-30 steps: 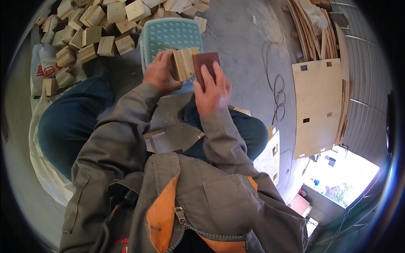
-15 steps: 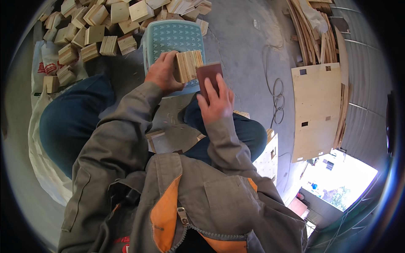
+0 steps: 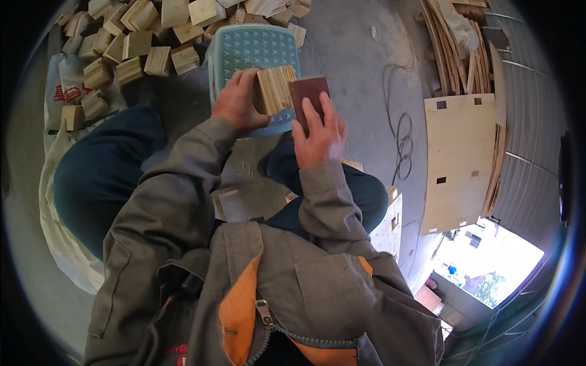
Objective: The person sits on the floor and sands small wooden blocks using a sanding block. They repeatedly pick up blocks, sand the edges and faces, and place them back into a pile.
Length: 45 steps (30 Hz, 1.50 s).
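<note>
My left hand point(image 3: 237, 102) grips a plywood block point(image 3: 276, 89) from its left side, fingers over the far edge and thumb on the near edge. Its layered edges face up. The block is held over a light blue plastic stool point(image 3: 255, 41) with a raised pattern on its seat. In my right hand point(image 3: 318, 134) is a flat reddish-brown rectangular block point(image 3: 308, 91), fingers laid over its face. Its left edge meets the right side of the plywood block. Whether the two press together cannot be made out.
Many plywood blocks point(image 3: 137, 46) lie heaped at the far left, some by a white woven sack point(image 3: 64, 201). A coiled cable point(image 3: 400, 143) runs over the floor at right. Beyond it are a large plywood sheet point(image 3: 458, 152) with square holes and stacked wood strips point(image 3: 448, 52).
My right hand has moved slightly away from me and to the right with the reddish-brown block. My left hand and the plywood block have shifted only a little.
</note>
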Each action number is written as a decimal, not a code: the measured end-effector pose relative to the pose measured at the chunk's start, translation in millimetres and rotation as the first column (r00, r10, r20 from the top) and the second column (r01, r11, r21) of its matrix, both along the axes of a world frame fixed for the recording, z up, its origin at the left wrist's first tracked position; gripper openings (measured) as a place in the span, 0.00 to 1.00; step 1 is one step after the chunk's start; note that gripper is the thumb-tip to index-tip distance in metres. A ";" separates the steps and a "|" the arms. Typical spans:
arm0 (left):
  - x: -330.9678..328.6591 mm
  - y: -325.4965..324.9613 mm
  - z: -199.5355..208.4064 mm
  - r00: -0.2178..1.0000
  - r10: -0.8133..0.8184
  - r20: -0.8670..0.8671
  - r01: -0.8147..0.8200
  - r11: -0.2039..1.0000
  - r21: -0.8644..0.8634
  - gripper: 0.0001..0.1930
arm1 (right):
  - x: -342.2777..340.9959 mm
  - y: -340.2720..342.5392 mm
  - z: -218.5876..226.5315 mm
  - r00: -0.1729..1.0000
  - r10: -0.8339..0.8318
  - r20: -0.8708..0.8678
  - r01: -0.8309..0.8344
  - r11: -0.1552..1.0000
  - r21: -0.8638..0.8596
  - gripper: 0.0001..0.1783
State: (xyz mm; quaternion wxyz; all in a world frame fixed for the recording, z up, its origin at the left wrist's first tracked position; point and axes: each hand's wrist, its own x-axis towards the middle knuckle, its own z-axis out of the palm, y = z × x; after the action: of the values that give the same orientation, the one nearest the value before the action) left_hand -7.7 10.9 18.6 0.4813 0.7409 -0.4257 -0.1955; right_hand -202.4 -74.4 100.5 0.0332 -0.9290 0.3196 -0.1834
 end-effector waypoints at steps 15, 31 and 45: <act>3.6 1.1 -1.5 0.999 -0.031 0.012 0.031 0.999 0.019 0.52 | 16.4 -5.9 -9.0 0.995 0.041 0.086 -0.049 0.994 0.098 0.33; 3.4 -1.8 6.3 0.993 0.042 -0.112 -0.035 0.998 0.060 0.52 | -73.0 35.0 -9.2 0.973 -0.026 0.229 -0.018 0.981 0.191 0.37; 6.4 19.2 48.7 0.805 -0.003 -0.593 -0.002 1.000 -0.009 0.47 | 18.5 24.9 35.8 0.925 0.033 0.379 -0.071 0.994 0.085 0.36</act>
State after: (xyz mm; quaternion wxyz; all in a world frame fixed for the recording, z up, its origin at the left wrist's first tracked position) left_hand -1.3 30.1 67.3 0.5933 0.6406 -0.2552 -0.4153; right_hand -184.0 -49.4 136.3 0.1439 -0.8819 0.2910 -0.3419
